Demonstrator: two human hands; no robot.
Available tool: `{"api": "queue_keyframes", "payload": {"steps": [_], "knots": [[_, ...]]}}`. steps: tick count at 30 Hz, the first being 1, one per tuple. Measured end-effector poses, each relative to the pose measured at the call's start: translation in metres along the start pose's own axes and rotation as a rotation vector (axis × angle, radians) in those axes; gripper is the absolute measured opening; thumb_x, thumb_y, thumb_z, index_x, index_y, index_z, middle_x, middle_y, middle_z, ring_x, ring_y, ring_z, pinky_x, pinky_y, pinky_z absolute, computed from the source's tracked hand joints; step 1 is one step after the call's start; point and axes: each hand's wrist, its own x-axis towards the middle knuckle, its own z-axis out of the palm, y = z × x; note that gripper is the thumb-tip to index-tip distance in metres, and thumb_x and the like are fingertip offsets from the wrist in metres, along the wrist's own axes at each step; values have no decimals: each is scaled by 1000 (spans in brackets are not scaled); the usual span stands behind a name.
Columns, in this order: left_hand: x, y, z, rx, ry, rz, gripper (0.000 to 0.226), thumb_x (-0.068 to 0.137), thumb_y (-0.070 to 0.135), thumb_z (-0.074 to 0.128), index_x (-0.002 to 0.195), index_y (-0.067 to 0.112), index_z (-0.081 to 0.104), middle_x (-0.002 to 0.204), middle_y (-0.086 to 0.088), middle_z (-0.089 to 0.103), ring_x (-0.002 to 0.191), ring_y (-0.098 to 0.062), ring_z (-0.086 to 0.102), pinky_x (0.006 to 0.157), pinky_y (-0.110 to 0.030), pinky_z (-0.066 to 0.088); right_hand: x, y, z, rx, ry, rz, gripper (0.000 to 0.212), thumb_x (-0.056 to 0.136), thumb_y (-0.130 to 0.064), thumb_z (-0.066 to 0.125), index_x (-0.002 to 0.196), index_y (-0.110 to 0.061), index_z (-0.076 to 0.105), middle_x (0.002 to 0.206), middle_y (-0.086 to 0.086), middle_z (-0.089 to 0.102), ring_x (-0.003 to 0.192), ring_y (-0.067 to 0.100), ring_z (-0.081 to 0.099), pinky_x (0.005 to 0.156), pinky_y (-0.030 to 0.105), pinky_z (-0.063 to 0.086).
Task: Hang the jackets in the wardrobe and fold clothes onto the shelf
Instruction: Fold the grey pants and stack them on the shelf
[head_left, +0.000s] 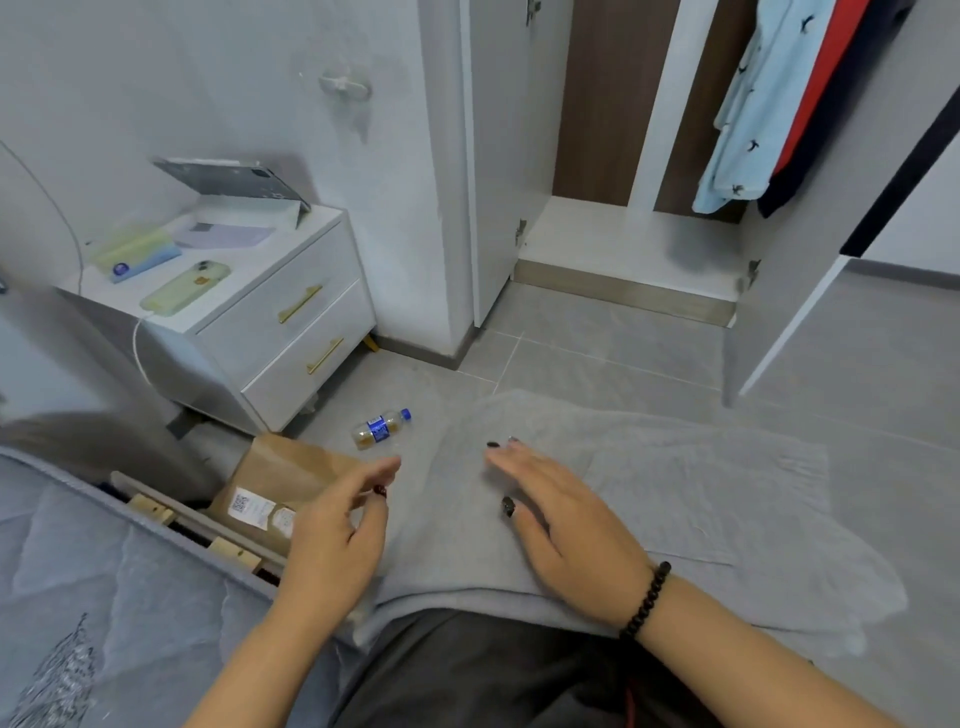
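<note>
- Looking down, you are seeing a grey garment (649, 499) lying spread out flat in front of you, draped over your lap and reaching out toward the floor (597, 364).
- You are holding your right hand (561, 525) palm down on the grey garment, its fingers (511, 460) straight and slightly spread, gripping nothing.
- You are keeping your left hand (337, 530) at the garment's left edge, its fingers (382, 470) loosely extended and a little curled; whether they are touching the cloth, you cannot tell from this view.
- The garment is lying directly under the right hand and running between both hands, with most of its cloth stretching to your right.
- A black bead bracelet (647, 600) is sitting on your right wrist.
- The wardrobe (623, 244) is standing open ahead of you, with a light blue shirt (753, 119) and a red garment (826, 88) hanging inside at upper right.
- A small plastic bottle (382, 428) is lying on its side on the floor just beyond your left hand, and a brown paper bag (280, 483) is resting beside the bed (104, 597).
- A white nightstand (280, 322) is standing to the left, well apart from the garment.
</note>
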Motion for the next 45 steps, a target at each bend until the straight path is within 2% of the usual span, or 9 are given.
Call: {"api": "queue_keyframes", "payload": {"steps": [3,7,10,14,21,27,33,40,45], "knots": [[22,36,43,17,-184,15,41,97,23,50,138,31,47,135,16,52,124,1,48,105,-22,36,-3,29,-17,-325,60,238,69,94,-4,36,153,-23,6,159,-5,9,147,12,-5,120,32,-4],[35,77,108,216,-500,233,51,101,34,43,150,26,31,156,8,29,143,-5,22,113,-12,9,-26,72,-46,-581,56,623,56,99,-29,28,151,-19,12,161,6,2,147,27,-8,119,48,-4],[33,98,152,435,-666,387,55,103,40,33,154,24,19,162,1,15,149,-12,5,122,-35,4,-49,97,-64,-487,77,831,59,98,-48,24,151,-22,18,161,6,4,147,26,-6,118,47,-6],[22,100,187,596,-809,431,62,101,53,17,155,29,-1,163,1,-7,149,-14,-11,119,-41,-11,-74,114,-77,-205,231,799,59,98,-45,37,151,-25,21,160,-5,10,148,16,2,121,39,4],[18,92,195,581,-775,443,65,98,59,10,154,30,-6,163,4,-6,149,-9,-7,121,-35,-8,-85,137,-83,342,462,914,84,80,-51,68,149,-25,28,152,-5,30,139,13,30,116,35,26],[19,91,189,588,-675,450,64,99,56,14,155,28,-2,163,1,3,149,-11,-1,122,-33,-2,-95,152,-87,863,574,1106,106,48,-51,86,139,-17,44,115,2,64,98,17,65,81,33,53],[13,84,180,689,-542,410,67,98,57,9,155,24,0,163,-4,9,150,-17,-1,119,-33,-8,-98,153,-99,1280,344,1198,60,63,-30,82,115,-4,68,112,14,70,98,27,70,88,41,51],[23,91,157,102,-521,120,58,101,44,39,153,30,19,159,9,19,146,-3,12,115,-15,2,-81,138,-146,991,402,1139,84,66,-9,80,140,-1,42,119,20,64,106,36,64,94,50,50],[35,80,131,546,-442,164,64,100,50,27,155,27,4,163,2,-2,149,-15,-10,120,-40,-11,-61,116,-201,797,366,1009,60,52,-9,79,110,-8,66,95,15,74,80,32,72,59,38,59]]}}
